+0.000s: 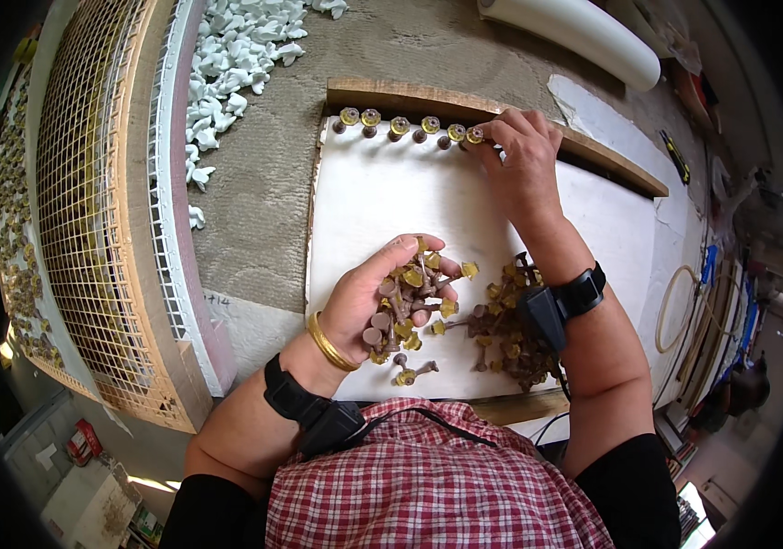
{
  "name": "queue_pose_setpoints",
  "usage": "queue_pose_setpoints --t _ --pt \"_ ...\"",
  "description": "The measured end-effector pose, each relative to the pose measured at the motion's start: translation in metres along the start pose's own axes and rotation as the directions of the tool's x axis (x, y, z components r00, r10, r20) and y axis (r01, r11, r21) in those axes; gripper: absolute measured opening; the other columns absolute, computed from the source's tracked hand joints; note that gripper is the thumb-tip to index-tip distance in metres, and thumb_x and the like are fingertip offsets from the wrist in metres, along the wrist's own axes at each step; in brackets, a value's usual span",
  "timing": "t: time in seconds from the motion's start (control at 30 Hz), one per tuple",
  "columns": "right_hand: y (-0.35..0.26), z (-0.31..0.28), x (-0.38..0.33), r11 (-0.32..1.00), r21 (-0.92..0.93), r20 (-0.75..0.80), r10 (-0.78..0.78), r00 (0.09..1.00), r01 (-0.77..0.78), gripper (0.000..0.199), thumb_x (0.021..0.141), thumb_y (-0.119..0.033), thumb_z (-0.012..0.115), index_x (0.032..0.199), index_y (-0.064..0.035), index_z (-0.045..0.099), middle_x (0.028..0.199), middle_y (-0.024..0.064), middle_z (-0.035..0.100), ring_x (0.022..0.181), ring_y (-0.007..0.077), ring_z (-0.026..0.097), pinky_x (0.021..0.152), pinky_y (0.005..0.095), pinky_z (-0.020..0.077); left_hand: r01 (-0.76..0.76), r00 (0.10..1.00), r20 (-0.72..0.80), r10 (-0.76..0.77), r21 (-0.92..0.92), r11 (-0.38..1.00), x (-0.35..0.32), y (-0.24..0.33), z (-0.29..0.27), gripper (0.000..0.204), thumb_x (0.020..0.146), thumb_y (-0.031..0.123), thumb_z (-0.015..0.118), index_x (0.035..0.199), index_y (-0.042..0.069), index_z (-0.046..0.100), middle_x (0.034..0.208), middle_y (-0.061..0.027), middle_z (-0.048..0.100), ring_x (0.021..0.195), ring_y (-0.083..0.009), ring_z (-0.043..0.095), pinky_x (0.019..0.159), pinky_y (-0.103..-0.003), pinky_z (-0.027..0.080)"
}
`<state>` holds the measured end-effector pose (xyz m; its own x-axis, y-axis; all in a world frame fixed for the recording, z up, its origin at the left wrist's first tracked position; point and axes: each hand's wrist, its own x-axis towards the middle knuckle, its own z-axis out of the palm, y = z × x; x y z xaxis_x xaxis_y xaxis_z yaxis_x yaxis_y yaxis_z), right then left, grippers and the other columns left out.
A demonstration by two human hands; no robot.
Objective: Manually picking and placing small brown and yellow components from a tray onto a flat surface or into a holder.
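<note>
Working at a white board (382, 197) on a tan mat (263, 183), wood strip (391, 91) along the far edge. Left hand (382, 297) cupped palm-up over the near part of the board, cradling a heap of small brown pegs (401, 306) with yellow caps. Right hand (524, 160) reaching to the far edge, fingertips pinching one peg (475, 135) at the right end of a row (401, 126) standing against the strip; grip closed on it, not yet let go. Loose pile (506, 325) lying on the board just below the right wrist, a few strays (414, 371) near the left wrist. Black bands strapped on both wrists, gold bangle (332, 343) on the left. Wire-mesh tray (99, 210) lying well left, white chips (236, 55) scattered beyond the mat, white roll (574, 37) at far right. Apparently mid-row: setting pegs one by one, caps up, side by side. Probably calling next for seating this peg upright, touching its neighbour, releasing without tipping it, then picking a fresh one from the left palm. Plenty of board edge remaining bare to the right, so likely early in the run.
</note>
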<state>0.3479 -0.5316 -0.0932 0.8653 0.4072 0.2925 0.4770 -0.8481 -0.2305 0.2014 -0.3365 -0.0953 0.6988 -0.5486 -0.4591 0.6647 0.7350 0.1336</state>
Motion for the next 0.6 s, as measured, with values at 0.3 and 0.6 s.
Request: queue_pose_setpoints --t 0.3,0.6 --pt "0.014 -0.036 -0.016 0.99 0.001 0.07 0.139 0.988 -0.14 0.042 0.076 -0.02 0.084 0.114 -0.0119 0.069 0.1 0.0034 0.065 0.104 0.0241 0.057 0.096 0.0403 0.0373 -0.012 1.0 0.022 0.012 -0.004 1.0 -0.001 0.001 -0.002 0.036 0.105 0.029 0.043 0.127 0.002 0.052 0.116 -0.0186 0.064 0.096 -0.0251 0.069 0.058 -0.025 0.058" --pt "0.023 -0.008 -0.016 0.939 0.108 0.191 0.303 0.934 -0.327 0.02 0.082 -0.015 0.077 0.098 -0.0051 0.071 0.091 0.011 0.068 0.096 0.0286 0.061 0.088 0.0391 0.0445 0.004 1.0 -0.007 -0.004 -0.008 1.0 -0.001 -0.002 0.002 0.035 0.105 0.027 0.043 0.128 0.002 0.052 0.115 -0.0183 0.064 0.097 -0.0251 0.069 0.057 -0.025 0.058"
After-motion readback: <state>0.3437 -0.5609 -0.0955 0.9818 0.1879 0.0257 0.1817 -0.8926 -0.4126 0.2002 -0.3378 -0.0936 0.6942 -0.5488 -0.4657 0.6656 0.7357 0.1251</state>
